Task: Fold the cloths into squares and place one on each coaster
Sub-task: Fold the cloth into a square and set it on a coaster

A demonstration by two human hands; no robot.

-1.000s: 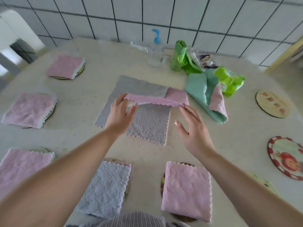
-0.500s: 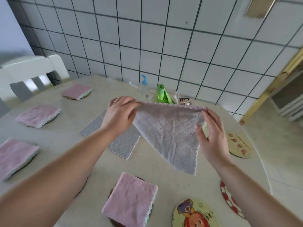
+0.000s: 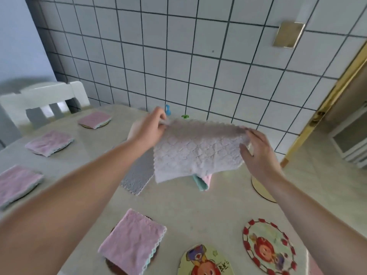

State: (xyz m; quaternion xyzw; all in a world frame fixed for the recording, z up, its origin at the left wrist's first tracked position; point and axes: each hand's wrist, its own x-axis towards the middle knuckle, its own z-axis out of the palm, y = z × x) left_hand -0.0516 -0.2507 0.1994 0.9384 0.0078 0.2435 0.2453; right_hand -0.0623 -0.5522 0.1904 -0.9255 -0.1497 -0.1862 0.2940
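I hold a pale pink cloth up in the air above the table. My left hand pinches its top left corner and my right hand grips its top right edge. It hangs spread between them. A grey cloth lies flat on the table underneath. A teal and pink cloth peeks out below the held one. Folded pink cloths lie on coasters at the near centre and along the left. Three bare coasters show at the right.
The round beige table meets a tiled wall at the back. A white chair stands at the far left. A blue pump top and something green show behind the cloth. A doorway opens on the right.
I lifted the pink cloth off the grey one and raised it. It went from hanging by a diagonal to being spread wide between both hands. My view tilted upward and right.
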